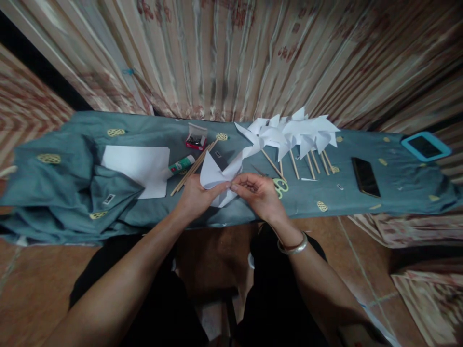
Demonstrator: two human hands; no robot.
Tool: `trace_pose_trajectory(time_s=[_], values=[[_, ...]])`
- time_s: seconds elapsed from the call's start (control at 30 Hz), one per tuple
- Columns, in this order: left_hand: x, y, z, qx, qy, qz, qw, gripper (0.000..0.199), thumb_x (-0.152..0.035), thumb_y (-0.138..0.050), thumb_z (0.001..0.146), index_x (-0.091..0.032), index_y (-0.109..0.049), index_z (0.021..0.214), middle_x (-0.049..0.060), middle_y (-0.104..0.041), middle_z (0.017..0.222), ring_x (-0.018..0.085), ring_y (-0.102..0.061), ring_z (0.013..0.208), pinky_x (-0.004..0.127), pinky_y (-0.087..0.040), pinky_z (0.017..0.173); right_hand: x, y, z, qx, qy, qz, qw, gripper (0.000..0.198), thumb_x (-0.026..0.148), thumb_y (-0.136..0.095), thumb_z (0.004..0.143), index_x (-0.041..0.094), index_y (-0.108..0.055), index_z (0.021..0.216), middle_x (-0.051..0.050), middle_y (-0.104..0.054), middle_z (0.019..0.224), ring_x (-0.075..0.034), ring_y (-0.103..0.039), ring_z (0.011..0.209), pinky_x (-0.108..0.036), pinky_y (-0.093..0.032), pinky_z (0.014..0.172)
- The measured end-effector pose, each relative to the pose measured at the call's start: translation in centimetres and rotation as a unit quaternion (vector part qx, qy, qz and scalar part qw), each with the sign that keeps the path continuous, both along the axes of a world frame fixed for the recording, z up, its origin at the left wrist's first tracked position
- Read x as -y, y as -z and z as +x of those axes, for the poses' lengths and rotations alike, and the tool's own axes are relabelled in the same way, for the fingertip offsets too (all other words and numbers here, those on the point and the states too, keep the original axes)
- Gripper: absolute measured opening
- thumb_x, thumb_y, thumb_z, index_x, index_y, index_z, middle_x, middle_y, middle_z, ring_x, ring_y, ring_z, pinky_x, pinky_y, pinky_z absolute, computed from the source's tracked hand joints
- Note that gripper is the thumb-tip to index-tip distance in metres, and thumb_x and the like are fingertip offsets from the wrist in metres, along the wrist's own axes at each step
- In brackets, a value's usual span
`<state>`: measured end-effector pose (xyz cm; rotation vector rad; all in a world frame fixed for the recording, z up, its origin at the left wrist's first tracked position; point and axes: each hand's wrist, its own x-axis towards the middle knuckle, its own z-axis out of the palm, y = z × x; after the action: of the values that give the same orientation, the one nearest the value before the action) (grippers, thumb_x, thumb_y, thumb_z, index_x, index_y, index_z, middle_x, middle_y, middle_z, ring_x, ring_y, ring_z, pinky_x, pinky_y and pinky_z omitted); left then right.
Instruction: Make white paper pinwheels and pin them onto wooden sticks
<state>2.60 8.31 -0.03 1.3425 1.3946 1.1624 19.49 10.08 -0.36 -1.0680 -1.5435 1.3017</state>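
A white paper pinwheel, its corners folded inward, is held just above the near edge of the cloth-covered table. My left hand grips it from the left, thumb pressed near its centre. My right hand pinches at that same centre from the right; whether a small pin sits between the fingertips is too small to tell. Green-handled scissors lie just beyond my right hand. Wooden sticks rest behind my left hand, near a small red box of metal pieces.
Several white pinwheels on sticks lie bunched at the back. White paper sheets and a glue stick are on the left, beside bunched cloth. A dark phone and a blue-framed device lie right. A curtain hangs behind.
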Motion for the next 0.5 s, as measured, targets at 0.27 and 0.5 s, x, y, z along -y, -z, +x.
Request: trace_pose_trajectory(time_s=[0.27, 0.5], values=[[0.0, 0.3, -0.2, 0.004, -0.001, 0.006, 1.0, 0.025, -0.035, -0.073, 0.066, -0.014, -0.072, 0.079, 0.005, -0.076, 0.08, 0.022, -0.07, 0.075, 0.028, -0.056, 0.068, 0.3, 0.1, -0.4, 0.016, 0.025, 0.016, 0.999, 0.014, 0.033, -0.071, 0.075, 0.02, -0.067, 0.077, 0.002, -0.065, 0.069, -0.011, -0.057, 0.062, -0.025, -0.046, 0.061], [-0.3, 0.6, -0.3, 0.07, -0.035, -0.001, 0.997, 0.034, -0.038, -0.079, 0.062, -0.013, -0.071, 0.084, 0.007, -0.075, 0.085, 0.022, -0.069, 0.078, 0.03, -0.055, 0.073, 1.3, -2.0, -0.3, 0.185, 0.11, 0.136, 0.967, 0.012, 0.032, -0.071, 0.078, 0.021, -0.068, 0.078, 0.002, -0.063, 0.07, -0.012, -0.053, 0.062, -0.027, -0.044, 0.064]])
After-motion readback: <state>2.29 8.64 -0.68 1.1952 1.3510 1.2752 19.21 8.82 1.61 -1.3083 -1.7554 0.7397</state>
